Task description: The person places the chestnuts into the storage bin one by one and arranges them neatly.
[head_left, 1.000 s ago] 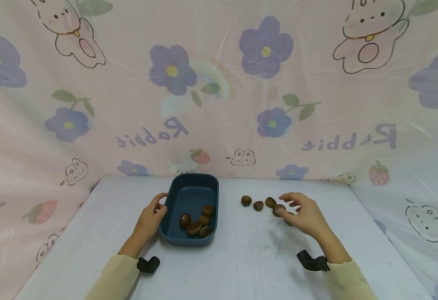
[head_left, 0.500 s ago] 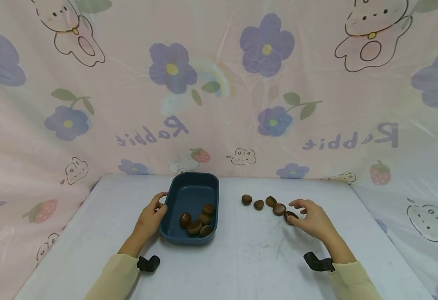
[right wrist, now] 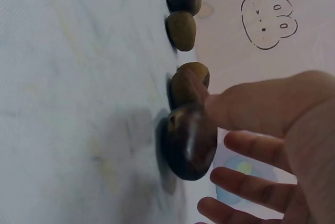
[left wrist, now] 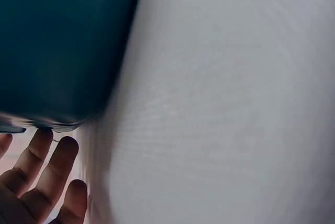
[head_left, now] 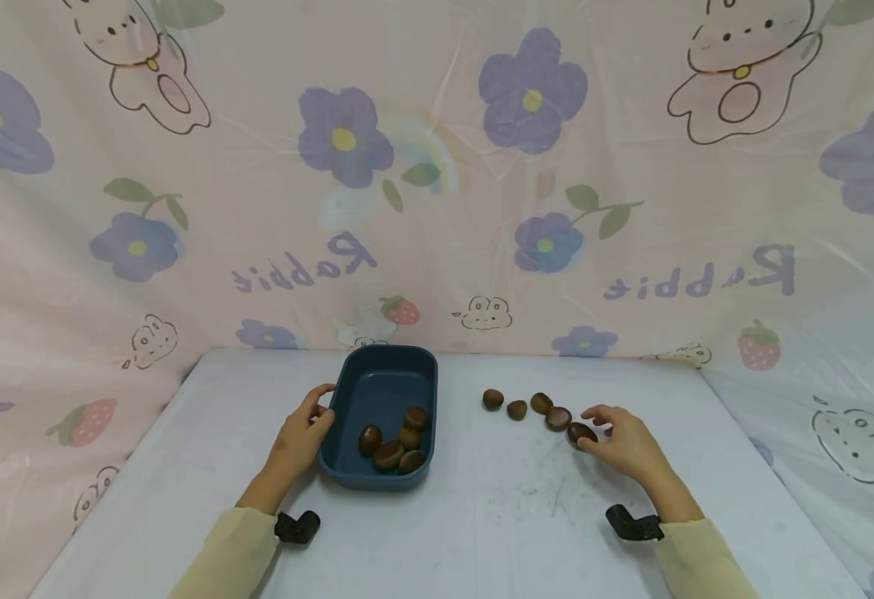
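My left hand (head_left: 298, 441) rests against the left side of a dark blue rectangular container (head_left: 339, 476). In the left wrist view, its slightly bent fingers (left wrist: 51, 181) touch or nearly touch the container's wall (left wrist: 57, 46). Several brown chestnuts (head_left: 387, 455) lie inside, towards the near end. To the right, my right hand (head_left: 627, 448) is at the nearest chestnut (head_left: 581, 435) of a loose row. The right wrist view has the thumb (right wrist: 246, 106) at that glossy chestnut (right wrist: 191, 143), while the other fingers are spread apart behind it.
More chestnuts stretch leftward from the right hand: one close by (head_left: 558, 418), one behind it (head_left: 541, 403), and two nearer the container, including the leftmost chestnut (head_left: 492, 399). A patterned curtain (head_left: 437, 208) hangs along the back of the white table (head_left: 481, 532).
My right hand has moved right and slightly nearer, from the second-nearest chestnut to the nearest one. The left hand and the container stay in place.
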`<state>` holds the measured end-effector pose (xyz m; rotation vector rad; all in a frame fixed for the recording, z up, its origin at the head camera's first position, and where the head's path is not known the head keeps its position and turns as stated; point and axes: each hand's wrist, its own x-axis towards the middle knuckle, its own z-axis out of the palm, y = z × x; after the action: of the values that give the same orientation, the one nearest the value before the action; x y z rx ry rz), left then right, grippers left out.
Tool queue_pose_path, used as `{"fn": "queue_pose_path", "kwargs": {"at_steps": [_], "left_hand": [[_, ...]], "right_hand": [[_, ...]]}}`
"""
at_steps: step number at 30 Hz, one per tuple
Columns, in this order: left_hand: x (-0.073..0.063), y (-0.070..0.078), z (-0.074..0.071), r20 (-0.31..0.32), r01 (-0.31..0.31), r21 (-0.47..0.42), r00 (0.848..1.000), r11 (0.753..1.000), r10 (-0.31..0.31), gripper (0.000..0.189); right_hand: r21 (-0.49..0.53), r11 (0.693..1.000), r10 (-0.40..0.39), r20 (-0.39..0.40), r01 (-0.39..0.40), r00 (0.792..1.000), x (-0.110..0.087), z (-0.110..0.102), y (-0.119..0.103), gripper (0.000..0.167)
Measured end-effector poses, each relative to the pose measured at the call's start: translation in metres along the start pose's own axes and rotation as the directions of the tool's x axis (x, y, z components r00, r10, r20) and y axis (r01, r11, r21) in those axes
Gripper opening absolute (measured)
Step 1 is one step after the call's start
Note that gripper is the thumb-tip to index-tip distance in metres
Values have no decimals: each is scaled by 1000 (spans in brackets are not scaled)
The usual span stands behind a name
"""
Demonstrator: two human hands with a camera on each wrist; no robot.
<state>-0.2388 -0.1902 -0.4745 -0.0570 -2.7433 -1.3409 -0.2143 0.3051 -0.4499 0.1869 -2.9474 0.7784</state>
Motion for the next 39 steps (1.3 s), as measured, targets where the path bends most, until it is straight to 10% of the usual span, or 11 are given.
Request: {"fn": "queue_pose_path", "kwargs": {"at_steps": [39], "left_hand": [[-1, 2, -1, -1, 9, -10, 1000, 1000, -9, 45]], "right_hand": [[9, 1000, 6, 73, -7, 997, 8, 6, 4, 35]]}}
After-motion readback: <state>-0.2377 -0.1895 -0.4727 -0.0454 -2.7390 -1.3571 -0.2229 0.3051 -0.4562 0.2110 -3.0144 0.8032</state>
